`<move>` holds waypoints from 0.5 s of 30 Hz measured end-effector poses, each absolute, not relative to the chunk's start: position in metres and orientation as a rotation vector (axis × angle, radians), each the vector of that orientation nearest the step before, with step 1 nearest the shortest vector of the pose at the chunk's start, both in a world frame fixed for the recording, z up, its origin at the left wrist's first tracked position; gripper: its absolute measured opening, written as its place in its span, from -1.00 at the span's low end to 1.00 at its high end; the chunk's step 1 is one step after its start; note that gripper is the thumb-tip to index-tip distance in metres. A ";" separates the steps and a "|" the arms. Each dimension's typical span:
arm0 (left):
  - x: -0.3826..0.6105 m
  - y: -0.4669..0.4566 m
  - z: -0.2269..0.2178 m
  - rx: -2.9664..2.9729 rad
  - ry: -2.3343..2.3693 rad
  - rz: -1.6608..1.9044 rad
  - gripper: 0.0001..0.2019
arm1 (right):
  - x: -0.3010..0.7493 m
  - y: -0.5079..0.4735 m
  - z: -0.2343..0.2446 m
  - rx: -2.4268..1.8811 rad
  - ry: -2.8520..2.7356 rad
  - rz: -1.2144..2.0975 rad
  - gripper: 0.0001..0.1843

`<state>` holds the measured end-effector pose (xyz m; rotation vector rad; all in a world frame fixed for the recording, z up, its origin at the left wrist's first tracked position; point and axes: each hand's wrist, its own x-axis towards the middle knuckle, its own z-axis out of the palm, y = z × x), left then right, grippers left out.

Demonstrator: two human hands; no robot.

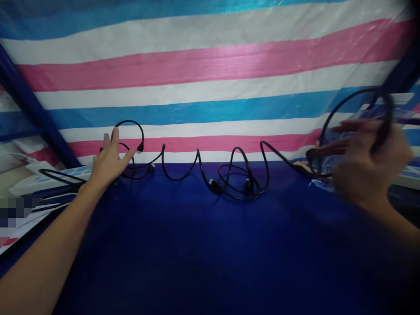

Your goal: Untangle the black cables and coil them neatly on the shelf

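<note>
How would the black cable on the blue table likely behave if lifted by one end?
The black cable likely is floppy but springy: it stands in loose loops on the blue table. Thin, so probably light. Its coils overlap mid-table, so it may snag or drag when pulled.

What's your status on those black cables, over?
Left hand open, touching the left cable coil. Right hand, blurred, appears shut on a raised cable loop. More black cables tangled on blue table; nothing blocking either hand.
</note>
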<state>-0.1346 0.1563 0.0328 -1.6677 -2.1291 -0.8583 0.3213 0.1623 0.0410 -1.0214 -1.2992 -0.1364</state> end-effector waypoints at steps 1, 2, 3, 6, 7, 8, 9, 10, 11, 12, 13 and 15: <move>-0.133 0.157 0.031 -1.770 -2.093 -0.957 -0.20 | 0.320 0.160 0.038 -1.066 -1.435 -0.213 -0.62; -0.130 0.159 0.027 -1.893 -2.069 -1.059 -0.19 | 0.318 0.159 0.034 -1.085 -1.590 -0.259 -0.64; -0.127 0.162 0.021 -2.014 -2.069 -1.156 -0.19 | 0.314 0.159 0.030 -1.071 -1.740 -0.278 -0.66; -0.112 0.174 0.000 -2.289 -2.130 -1.140 -0.25 | 0.300 0.163 0.015 -0.957 -2.160 -0.182 -0.71; -0.107 0.177 -0.005 -2.343 -2.101 -0.988 -0.29 | 0.295 0.165 0.011 -0.934 -2.279 -0.127 -0.70; -0.103 0.178 -0.007 -2.358 -2.035 -0.794 -0.33 | 0.291 0.166 0.008 -0.924 -2.360 -0.073 -0.69; -0.098 0.178 -0.006 -2.329 -1.953 -0.616 -0.38 | 0.288 0.167 0.007 -0.934 -2.391 -0.023 -0.69; -0.093 0.176 -0.002 -2.258 -1.874 -0.481 -0.42 | 0.285 0.166 0.006 -0.951 -2.385 0.027 -0.69; -0.087 0.172 0.004 -2.154 -1.814 -0.423 -0.45 | 0.283 0.165 0.007 -0.977 -2.328 0.085 -0.69; -0.079 0.167 0.012 -2.033 -1.776 -0.438 -0.47 | 0.281 0.163 0.009 -1.011 -2.214 0.159 -0.68; -0.070 0.159 0.020 -1.917 -1.741 -0.505 -0.50 | 0.278 0.159 0.012 -1.042 -2.058 0.242 -0.67; -0.044 0.143 0.032 -1.771 -1.619 -0.728 -0.52 | 0.274 0.151 0.019 -1.052 -1.729 0.375 -0.64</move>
